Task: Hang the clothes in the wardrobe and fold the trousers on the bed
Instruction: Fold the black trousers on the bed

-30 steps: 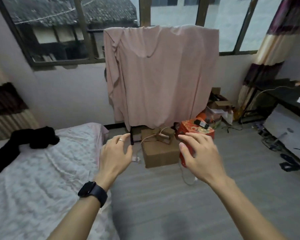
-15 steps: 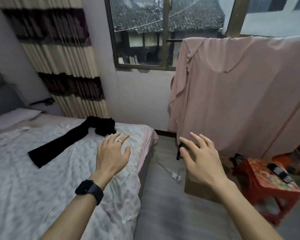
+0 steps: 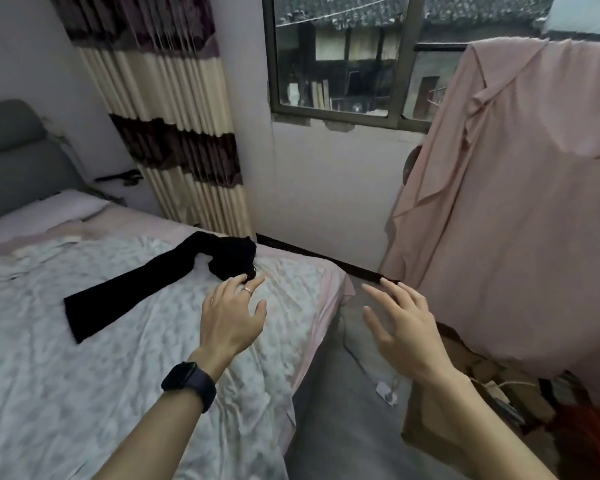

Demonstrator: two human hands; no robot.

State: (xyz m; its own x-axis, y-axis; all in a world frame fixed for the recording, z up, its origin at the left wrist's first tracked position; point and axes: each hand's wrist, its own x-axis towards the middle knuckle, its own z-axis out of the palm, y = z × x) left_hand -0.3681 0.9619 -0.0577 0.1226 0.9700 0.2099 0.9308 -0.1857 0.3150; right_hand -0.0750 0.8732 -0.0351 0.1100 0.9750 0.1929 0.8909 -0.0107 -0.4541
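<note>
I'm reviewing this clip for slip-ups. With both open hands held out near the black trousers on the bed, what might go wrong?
The black trousers lie bunched at the bed corner; if only the left hand pulls, they may come twisted or slide off. The right hand hovers beside the draped pink garment and might snag it. A plug and cord lie on the floor underfoot, a possible trip.

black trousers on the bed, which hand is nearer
Left. The left hand has its fingers at the bunched end of the black fabric trousers; the right hand is farther right, past the pink-edged bed, above the grey floor.
</note>
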